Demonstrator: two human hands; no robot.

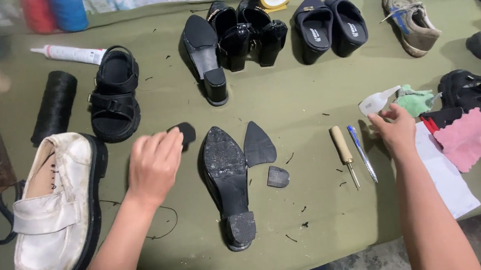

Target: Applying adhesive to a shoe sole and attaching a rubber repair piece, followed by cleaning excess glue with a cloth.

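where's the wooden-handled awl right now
In the head view, the wooden-handled awl lies on the green table right of centre, beside a blue pen, just left of the right hand.

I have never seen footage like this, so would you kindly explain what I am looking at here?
This single picture comes from a camera worn on a person's head, looking down at their own bare hands over a green-covered table. The left hand pinches a small black sole piece. The right hand touches a small white bottle. Between them lies an upturned black heeled shoe beside a cut black sole piece. A white loafer, an awl and more shoes lie around.
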